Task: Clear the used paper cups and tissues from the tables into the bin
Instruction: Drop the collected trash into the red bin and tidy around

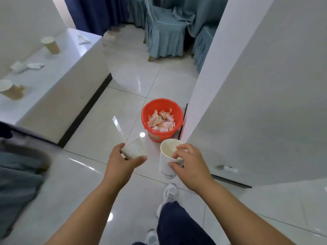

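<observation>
Over the floor [99,121] near the red bin [164,134], the left hand [122,160] pinches a folded tissue [135,147]. The right hand [189,161] grips a white paper cup [166,167] by its rim.

A paper cup [166,165] in right hand [189,165], tissue [135,149] in left hand [122,163], both near the red bin [146,110] (crumpled tissues [161,121] inside)

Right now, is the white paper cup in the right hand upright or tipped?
Upright. The white paper cup has its open rim facing up, gripped by the right hand.
</observation>
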A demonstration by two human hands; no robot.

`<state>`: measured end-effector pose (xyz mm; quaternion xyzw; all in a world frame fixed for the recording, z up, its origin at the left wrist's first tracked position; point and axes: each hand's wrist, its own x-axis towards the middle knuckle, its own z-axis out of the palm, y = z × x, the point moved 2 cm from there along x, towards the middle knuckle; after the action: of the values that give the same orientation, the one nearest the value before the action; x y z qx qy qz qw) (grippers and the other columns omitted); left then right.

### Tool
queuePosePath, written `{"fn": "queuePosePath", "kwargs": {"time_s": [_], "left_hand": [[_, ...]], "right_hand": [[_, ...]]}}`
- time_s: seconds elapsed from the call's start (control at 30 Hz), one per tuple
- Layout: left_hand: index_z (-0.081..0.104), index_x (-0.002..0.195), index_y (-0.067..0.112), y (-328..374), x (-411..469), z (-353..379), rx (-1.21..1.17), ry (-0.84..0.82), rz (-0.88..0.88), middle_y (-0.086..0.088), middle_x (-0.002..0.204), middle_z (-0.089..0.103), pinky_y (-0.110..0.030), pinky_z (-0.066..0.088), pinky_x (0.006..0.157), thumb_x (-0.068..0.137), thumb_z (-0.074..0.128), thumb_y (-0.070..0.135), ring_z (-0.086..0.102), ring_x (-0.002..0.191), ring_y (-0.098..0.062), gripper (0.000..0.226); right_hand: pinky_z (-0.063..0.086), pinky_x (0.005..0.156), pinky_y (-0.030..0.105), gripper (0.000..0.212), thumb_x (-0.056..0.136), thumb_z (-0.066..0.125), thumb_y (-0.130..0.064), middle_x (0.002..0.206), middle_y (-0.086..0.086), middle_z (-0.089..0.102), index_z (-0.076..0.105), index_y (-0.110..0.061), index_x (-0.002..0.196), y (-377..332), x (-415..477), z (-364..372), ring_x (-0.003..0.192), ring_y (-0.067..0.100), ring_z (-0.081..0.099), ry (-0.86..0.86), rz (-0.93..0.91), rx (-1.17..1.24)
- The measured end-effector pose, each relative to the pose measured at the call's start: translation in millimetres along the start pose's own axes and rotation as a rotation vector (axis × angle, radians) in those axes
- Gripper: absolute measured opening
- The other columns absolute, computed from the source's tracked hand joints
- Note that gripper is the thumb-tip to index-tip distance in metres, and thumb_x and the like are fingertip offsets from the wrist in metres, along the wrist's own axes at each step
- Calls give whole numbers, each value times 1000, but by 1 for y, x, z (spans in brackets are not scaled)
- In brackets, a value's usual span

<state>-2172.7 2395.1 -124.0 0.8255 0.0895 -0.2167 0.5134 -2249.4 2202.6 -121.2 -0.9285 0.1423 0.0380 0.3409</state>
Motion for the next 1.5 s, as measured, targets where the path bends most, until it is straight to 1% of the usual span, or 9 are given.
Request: {"fn": "queuePosePath", "kwargs": {"time_s": [0.23, 0.53, 0.67, 0.77, 0.93, 1.07, 1.3, 1.4, 1.5], "left_hand": [[38, 135, 15, 28, 98, -17, -42, 31, -65, 0, 116, 49, -31, 45, 79, 74, 79, 27, 55, 94, -19, 75], [39, 135, 15, 87, 231, -14, 29, 3, -77, 4, 113, 46, -23, 40, 72, 73, 80, 29, 51, 88, -13, 76], [39, 135, 17, 99, 282, -3, 87, -83, -80, 5, 112, 49, -30, 47, 80, 71, 81, 31, 52, 92, -15, 78], [42, 126, 18, 109, 328, 4, 134, -166, -72, 14, 95, 49, -28, 49, 71, 71, 82, 28, 53, 81, -5, 68], [38, 128, 16, 129, 399, 26, 308, -385, -47, -2, 108, 50, -24, 47, 65, 71, 82, 29, 54, 87, -17, 73], [37, 126, 18, 142, 441, 52, 436, -523, -14, -3, 115, 51, -22, 43, 63, 72, 82, 30, 51, 90, -17, 71], [13, 149, 24, 159, 484, 87, 504, -663, -53, -9, 138, 46, -47, 50, 92, 77, 72, 49, 53, 115, -33, 96], [22, 146, 21, 156, 484, 91, 577, -744, -68, -7, 136, 51, -48, 50, 92, 77, 69, 54, 55, 113, -32, 90], [35, 140, 15, 154, 472, 90, 660, -808, -55, -5, 121, 53, -38, 50, 86, 83, 67, 41, 54, 99, -25, 70]], "right_hand": [[36, 93, 22, 14, 87, 63, -28, 123, -7, 47, 63, -20, 99, -2, 127, 16, 119, 15, 38, -64, 44, -11], [37, 95, 29, 18, 82, 66, -23, 120, 3, 57, 68, -15, 97, 3, 289, -8, 115, 25, 48, -7, 159, -98], [33, 106, 32, 32, 81, 67, -24, 137, 2, 51, 68, -17, 112, 10, 339, -16, 126, 25, 41, 28, 243, -121], [31, 105, 31, 37, 81, 68, -26, 137, 3, 50, 66, -17, 116, 13, 363, -17, 127, 25, 41, 39, 297, -110], [35, 85, 19, 22, 85, 66, -23, 116, -1, 59, 67, -20, 107, 4, 374, -25, 110, 15, 52, 141, 494, 67], [35, 85, 18, 14, 87, 65, -25, 111, -3, 59, 67, -23, 100, -6, 371, -27, 104, 12, 54, 192, 607, 137], [39, 87, 22, 10, 88, 64, -22, 107, -6, 57, 65, -25, 98, -23, 355, -29, 100, 8, 52, 318, 759, 222], [42, 90, 23, 10, 88, 64, -23, 106, -8, 58, 65, -25, 98, -33, 341, -27, 100, 7, 53, 363, 813, 264], [41, 82, 16, 7, 88, 65, -25, 105, -11, 61, 63, -28, 95, -42, 325, -21, 98, 3, 55, 409, 872, 336]]}}
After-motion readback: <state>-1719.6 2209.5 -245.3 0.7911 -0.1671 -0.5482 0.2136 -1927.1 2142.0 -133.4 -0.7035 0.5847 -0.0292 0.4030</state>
